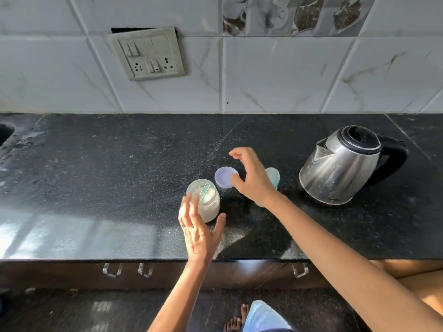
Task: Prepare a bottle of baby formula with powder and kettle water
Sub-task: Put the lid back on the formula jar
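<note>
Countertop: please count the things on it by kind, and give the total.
Powder jar: 1
Scoop, inside the jar: 1
Purple lid: 1
Teal bottle, partly hidden by a hand: 1
Electric kettle: 1
Total: 5

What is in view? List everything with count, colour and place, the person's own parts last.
black speckled stone counter: one, across the view.
clear round jar of white powder: one, front centre of the counter.
pale green plastic scoop: one, inside the jar.
round lilac plastic lid: one, flat on the counter behind the jar.
pale teal translucent container: one, mostly hidden behind the right hand.
stainless steel kettle with black handle: one, right on the counter.
grey switch-and-socket plate: one, on the white tiled wall.
metal drawer handles: three, below the counter edge.
left hand: one, open, beside the jar.
right hand: one, empty, fingers loosely curled, by the lid.
</note>
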A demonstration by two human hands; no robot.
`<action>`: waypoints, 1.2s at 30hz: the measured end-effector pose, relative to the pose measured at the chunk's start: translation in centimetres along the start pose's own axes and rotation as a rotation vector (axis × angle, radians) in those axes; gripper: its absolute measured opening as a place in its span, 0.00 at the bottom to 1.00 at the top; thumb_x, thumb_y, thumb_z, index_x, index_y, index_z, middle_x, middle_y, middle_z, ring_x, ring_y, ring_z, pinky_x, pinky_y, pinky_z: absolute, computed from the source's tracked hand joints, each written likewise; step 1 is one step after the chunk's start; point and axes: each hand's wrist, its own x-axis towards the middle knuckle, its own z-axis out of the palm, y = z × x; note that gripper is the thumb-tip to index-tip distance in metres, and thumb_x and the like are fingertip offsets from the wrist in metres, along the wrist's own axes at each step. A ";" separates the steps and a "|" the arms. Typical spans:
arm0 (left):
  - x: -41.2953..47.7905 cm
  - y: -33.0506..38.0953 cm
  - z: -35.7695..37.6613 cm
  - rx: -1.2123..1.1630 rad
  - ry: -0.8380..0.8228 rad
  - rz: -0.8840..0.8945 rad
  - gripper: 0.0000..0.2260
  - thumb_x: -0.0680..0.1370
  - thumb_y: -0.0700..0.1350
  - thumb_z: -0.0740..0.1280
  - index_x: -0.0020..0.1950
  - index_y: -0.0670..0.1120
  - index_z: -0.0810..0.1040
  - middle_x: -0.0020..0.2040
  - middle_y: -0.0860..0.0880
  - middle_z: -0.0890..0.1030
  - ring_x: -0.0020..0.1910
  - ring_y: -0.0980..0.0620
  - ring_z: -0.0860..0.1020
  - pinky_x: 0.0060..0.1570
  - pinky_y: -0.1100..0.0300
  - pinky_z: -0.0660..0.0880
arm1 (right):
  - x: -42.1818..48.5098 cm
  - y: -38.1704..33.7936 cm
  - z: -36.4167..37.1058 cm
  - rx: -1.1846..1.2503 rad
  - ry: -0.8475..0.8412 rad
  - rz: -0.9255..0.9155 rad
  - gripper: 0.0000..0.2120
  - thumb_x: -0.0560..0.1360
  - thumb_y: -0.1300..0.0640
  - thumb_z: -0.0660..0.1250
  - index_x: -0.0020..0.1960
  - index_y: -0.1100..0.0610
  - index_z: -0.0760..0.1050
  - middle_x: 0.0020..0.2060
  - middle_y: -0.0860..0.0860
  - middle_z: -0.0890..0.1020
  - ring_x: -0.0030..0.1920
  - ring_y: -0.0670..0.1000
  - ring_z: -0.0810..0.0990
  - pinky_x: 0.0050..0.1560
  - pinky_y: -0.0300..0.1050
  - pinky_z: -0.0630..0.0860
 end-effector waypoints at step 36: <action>4.0 -1.7 -2.6 -0.508 -0.263 -0.561 0.34 0.61 0.53 0.79 0.63 0.59 0.69 0.53 0.61 0.79 0.55 0.69 0.74 0.45 0.77 0.69 | 6.1 -5.8 3.8 -0.459 -1.038 -0.268 0.35 0.62 0.56 0.78 0.66 0.47 0.69 0.62 0.47 0.71 0.60 0.49 0.70 0.54 0.47 0.73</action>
